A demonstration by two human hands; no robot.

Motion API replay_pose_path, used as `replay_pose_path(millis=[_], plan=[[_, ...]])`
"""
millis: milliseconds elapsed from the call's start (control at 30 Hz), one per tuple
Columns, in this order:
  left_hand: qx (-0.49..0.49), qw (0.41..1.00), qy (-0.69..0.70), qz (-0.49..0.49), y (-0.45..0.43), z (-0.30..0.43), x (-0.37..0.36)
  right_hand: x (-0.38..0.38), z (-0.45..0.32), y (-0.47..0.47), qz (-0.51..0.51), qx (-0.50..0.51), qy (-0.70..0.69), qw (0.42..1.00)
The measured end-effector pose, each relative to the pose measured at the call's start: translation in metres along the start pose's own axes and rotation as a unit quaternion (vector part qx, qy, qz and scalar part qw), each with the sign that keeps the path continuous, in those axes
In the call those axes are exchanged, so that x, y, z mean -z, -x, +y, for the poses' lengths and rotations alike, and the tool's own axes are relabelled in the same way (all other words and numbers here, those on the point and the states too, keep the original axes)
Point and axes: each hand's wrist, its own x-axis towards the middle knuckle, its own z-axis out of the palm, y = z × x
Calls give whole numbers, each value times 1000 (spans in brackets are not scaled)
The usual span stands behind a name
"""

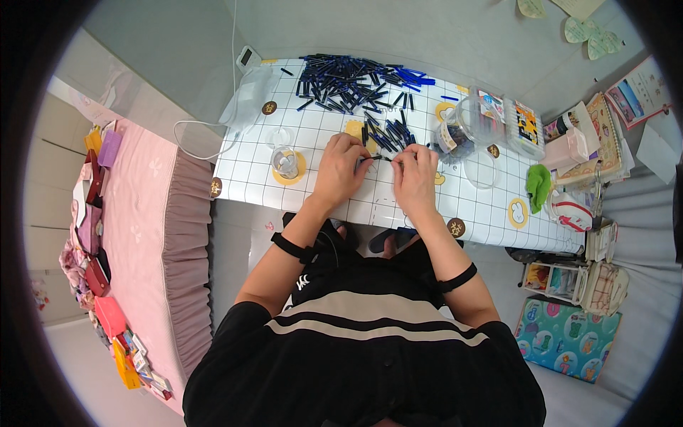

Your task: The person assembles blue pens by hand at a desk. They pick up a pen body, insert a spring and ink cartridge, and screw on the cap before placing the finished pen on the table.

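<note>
My left hand [341, 169] pinches a short dark tube [376, 157] between thumb and fingertips, just above the tabletop. Facing it across a narrow gap, my right hand [417, 179] grips a small dark piece [388, 158], too small to make out clearly. Directly beyond the hands lies a small group of dark blue tubes [392, 135], which look like pen ink cartridges. A much larger heap of such tubes [341, 80] spreads along the back of the table, with brighter blue ones [416, 77] at its right end.
Left of my left hand stands a clear cup [285, 163], with a clear lid [279, 137] behind it. To the right are a clear jar [453, 140] holding dark pieces, a round clear lid [481, 169], plastic cases [520, 128] and a green cloth [539, 187]. A white cable [179, 140] hangs at the table's left edge.
</note>
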Motion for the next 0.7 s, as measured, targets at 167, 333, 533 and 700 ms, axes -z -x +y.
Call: replay_pose_path(millis=[167,333,533,700], plan=[[-13,999,5,45,-1,-3,-2,-1,1,0,7,-1,13,1000],[27,997,29,61,2,-6,-4,-1,2,-1,8,0,-30,1000],[74,994,71,28,-1,5,1,2,1,0,49,-51,-145,987],[179,959,220,-14,0,26,-19,10,-1,-2,81,-39,-190,978]])
